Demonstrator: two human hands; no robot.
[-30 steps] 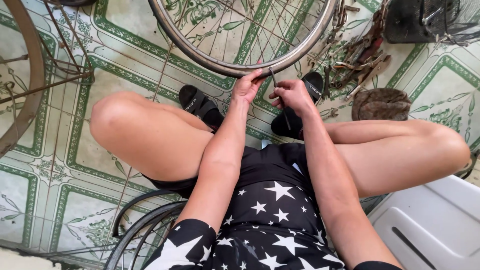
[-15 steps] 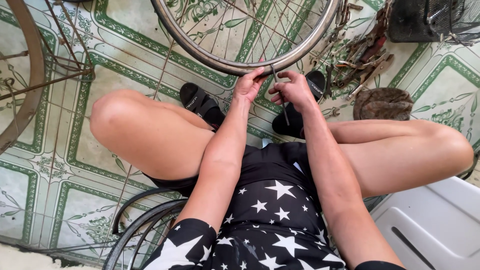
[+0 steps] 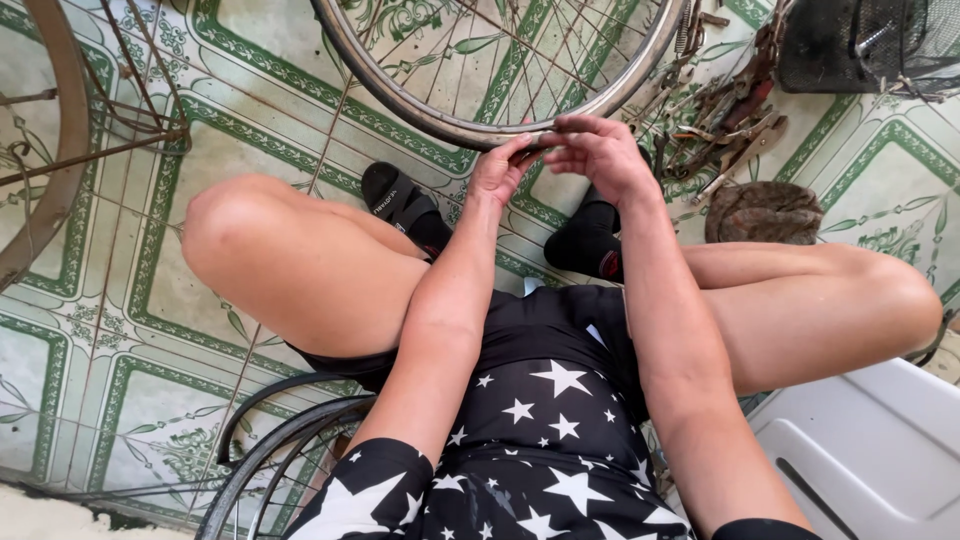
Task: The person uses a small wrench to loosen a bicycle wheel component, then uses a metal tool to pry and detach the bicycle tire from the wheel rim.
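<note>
A bare metal bicycle wheel rim with thin spokes stands on the tiled floor between my feet. My left hand pinches the rim's near edge from below. My right hand is curled over the same spot, fingers closed on the rim or a small part there; what is between the fingers is hidden. Both forearms reach forward over my knees.
Rusty tools lie in a heap at upper right beside a dark basket and a brown cap. Another rusty wheel stands at left. A tyred wheel lies by my left thigh. A white plastic box sits lower right.
The view has shifted slightly; both hands stay at the same spot on the rim, with the right hand's fingers curled a little more over it.
</note>
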